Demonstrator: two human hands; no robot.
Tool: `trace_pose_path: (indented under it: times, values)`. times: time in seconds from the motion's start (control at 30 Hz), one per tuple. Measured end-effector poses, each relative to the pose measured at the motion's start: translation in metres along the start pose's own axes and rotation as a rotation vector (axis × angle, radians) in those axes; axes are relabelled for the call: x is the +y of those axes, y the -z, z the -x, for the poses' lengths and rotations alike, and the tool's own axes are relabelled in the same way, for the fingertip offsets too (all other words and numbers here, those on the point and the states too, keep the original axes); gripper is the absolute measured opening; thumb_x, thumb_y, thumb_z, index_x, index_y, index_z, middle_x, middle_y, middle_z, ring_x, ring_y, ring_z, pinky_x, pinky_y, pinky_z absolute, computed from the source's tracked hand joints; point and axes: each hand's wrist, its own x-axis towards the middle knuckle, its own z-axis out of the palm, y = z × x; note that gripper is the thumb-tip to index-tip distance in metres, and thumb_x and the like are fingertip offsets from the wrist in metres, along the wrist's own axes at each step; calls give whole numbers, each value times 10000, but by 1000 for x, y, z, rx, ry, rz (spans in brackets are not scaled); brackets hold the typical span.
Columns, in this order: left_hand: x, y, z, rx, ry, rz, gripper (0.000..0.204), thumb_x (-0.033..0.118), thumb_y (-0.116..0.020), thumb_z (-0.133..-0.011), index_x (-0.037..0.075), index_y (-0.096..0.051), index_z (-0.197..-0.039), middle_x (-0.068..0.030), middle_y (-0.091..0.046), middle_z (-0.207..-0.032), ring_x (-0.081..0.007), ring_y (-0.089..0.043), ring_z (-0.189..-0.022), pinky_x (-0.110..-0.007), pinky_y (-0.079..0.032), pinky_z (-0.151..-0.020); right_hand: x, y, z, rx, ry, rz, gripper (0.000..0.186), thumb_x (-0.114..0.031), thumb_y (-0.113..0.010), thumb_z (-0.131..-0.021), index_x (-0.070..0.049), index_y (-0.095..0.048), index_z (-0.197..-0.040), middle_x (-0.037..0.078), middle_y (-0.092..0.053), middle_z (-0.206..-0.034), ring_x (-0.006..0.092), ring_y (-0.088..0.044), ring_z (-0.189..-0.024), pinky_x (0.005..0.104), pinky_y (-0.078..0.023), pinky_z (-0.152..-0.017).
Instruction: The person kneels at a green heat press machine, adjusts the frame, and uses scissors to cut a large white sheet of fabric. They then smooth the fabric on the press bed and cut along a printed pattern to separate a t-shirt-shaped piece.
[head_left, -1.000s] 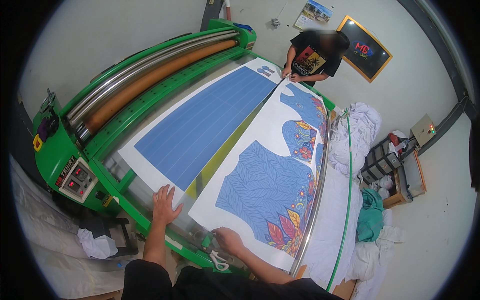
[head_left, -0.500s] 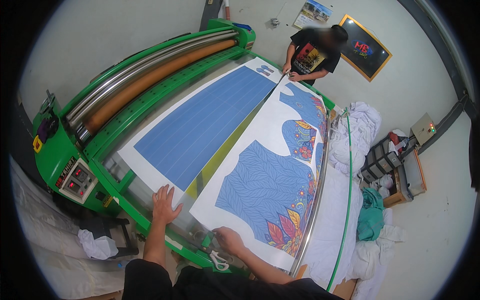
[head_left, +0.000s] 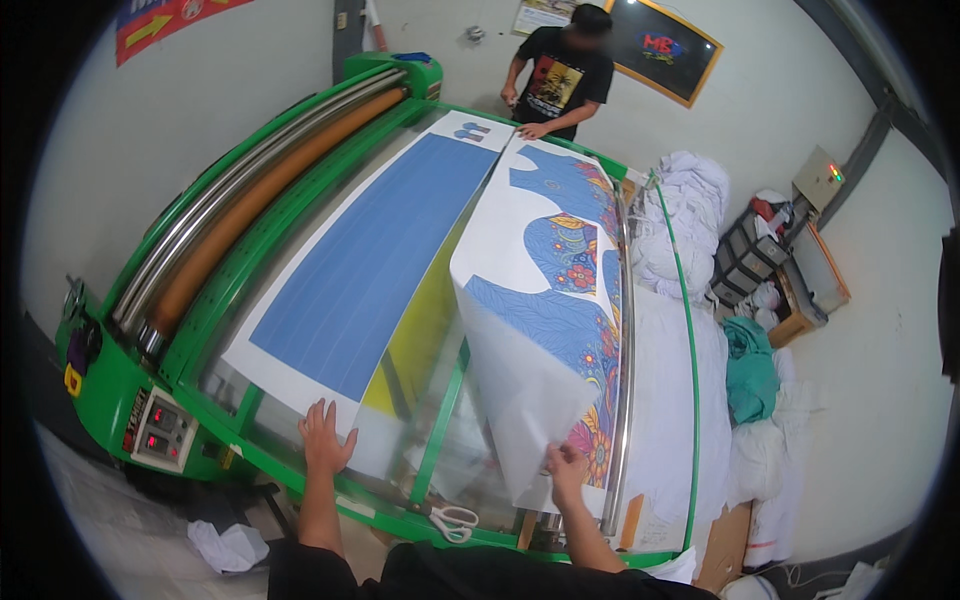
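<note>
My left hand (head_left: 326, 442) lies with fingers spread on the white near border of a long blue printed sheet (head_left: 350, 270). My right hand (head_left: 568, 472) pinches the near edge of a second paper sheet, printed with blue leaf and flower garment shapes (head_left: 570, 255). That sheet's near left part is lifted and folded over, so its plain white back (head_left: 515, 385) faces up. White-handled scissors (head_left: 454, 523) rest at the machine table's near edge, between my hands, touched by neither.
A green machine (head_left: 150, 410) with an orange roller (head_left: 230, 235) runs along the left. At the far end a person (head_left: 560, 75) rests one hand on the sheets. White fabric (head_left: 680, 210) is heaped at right, past a green bar (head_left: 690, 370).
My right hand has moved right, folding the patterned sheet's near left corner over and uncovering the green frame below. My left hand stays on the blue sheet. The person opposite stands more upright.
</note>
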Motion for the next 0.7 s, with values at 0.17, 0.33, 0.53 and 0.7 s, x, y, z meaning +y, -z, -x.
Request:
trace_pose_path:
  times: [0.17,0.33,0.53,0.7]
  values:
    - [-5,-3,1,-2,-16,-13,780,434,-705,-864,6,-473,-1473,-224,-403,-1561,-412,-338,-1455,-620,-227,-1152,-4,59,-12,195,-92,-290,278,-171,-701,-979,-24,-605,-1195,50,-685,-986,144,-645,-830,301,-539,-726]
    - [-5,1,-2,-16,-14,-34,768,421,-701,-865,5,-473,-1469,-229,-417,-1541,-414,-345,-1448,-622,-228,-1147,16,118,-27,303,-105,-350,250,-191,-659,-1010,-46,-588,-1201,46,-675,-947,147,-651,-738,263,-502,-557]
    - [-2,2,-4,-22,-17,-44,762,411,-696,-866,0,-473,-1467,-236,-429,-1519,-414,-359,-1429,-620,-239,-1140,52,169,-46,572,-51,-583,342,-186,-601,-1044,41,-540,-1293,148,-671,-1133,263,-693,-922,399,-593,-746]
    - [0,0,-6,-37,-25,-58,765,409,-690,-869,-11,-471,-1470,-247,-426,-1519,-412,-363,-1425,-610,-246,-1142,83,218,-50,754,-138,-826,423,-174,-578,-1051,73,-511,-1387,202,-630,-1333,361,-648,-1174,507,-544,-1023]
